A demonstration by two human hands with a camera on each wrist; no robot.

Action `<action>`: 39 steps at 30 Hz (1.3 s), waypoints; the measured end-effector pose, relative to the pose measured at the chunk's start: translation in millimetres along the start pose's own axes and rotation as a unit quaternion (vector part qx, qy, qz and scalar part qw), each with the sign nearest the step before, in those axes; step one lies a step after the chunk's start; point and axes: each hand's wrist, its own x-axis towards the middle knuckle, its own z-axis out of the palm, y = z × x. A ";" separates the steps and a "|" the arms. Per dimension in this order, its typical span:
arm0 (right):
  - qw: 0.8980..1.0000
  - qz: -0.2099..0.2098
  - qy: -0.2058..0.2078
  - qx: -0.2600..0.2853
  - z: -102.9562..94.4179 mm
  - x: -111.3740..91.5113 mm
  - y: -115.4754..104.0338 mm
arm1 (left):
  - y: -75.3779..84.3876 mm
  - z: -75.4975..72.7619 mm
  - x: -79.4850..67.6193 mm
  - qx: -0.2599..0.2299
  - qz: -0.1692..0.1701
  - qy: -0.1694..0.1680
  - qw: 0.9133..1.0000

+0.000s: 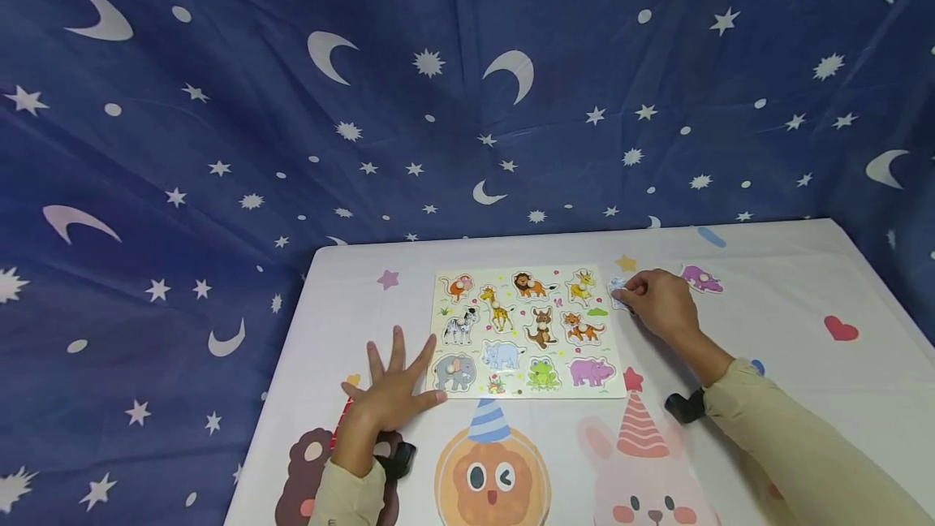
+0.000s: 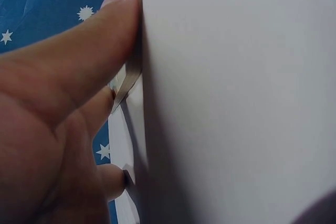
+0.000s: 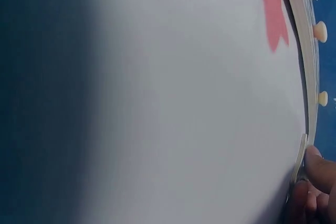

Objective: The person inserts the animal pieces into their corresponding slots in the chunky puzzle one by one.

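Note:
A white puzzle board point(image 1: 613, 384) with colourful animals lies flat on the table. My right hand point(image 1: 663, 307) pinches a pale blue puzzle piece point(image 1: 617, 292) just beyond the board's right edge, its picture partly hidden by the fingers. In the right wrist view that piece point(image 3: 300, 156) appears edge-on between thumb and fingers. A loose purple hippo piece point(image 1: 701, 278) lies past the right hand. My left hand point(image 1: 393, 396) has its fingers spread at the board's lower left corner. Its thumb point(image 2: 105, 35) touches the board's edge in the left wrist view.
The white tablecloth point(image 1: 774, 299) bears printed stars, a heart and party animals. Behind the table hangs a dark blue curtain point(image 1: 438, 104) with moons and stars. Small round knobs point(image 3: 320, 31) stand up from the board in the right wrist view.

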 end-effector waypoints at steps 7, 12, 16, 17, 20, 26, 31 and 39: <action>1.000 0.005 -0.011 -0.008 -5.9 -1.1 3.3 | 0.4 -0.7 -1.2 0.006 0.002 0.002 1.000; 1.000 -0.015 -0.012 -0.004 -10.1 -3.7 8.1 | 0.8 -1.9 -0.5 0.005 0.005 0.003 1.000; 0.999 -0.039 -0.007 0.006 -14.1 -7.2 9.6 | 0.4 -1.9 -0.8 0.005 0.006 0.004 1.000; 0.999 -0.046 -0.007 0.010 -15.2 -8.6 9.2 | 0.2 -1.8 -1.0 0.005 0.007 0.006 1.000; 0.998 -0.064 -0.012 0.020 -17.5 -13.3 6.8 | -0.5 -1.4 -1.1 0.005 0.002 0.004 1.000; 0.995 -0.097 -0.032 0.019 -17.3 -25.0 -6.1 | -0.9 0.4 -0.4 0.001 0.003 0.006 1.000; 0.991 -0.122 -0.052 0.028 -10.5 -32.8 -23.9 | -0.5 -0.1 -0.5 0.006 0.001 0.004 1.000; 0.981 -0.167 -0.086 0.050 -1.0 -42.0 -54.4 | 1.2 -2.1 -2.8 0.010 0.004 0.005 1.000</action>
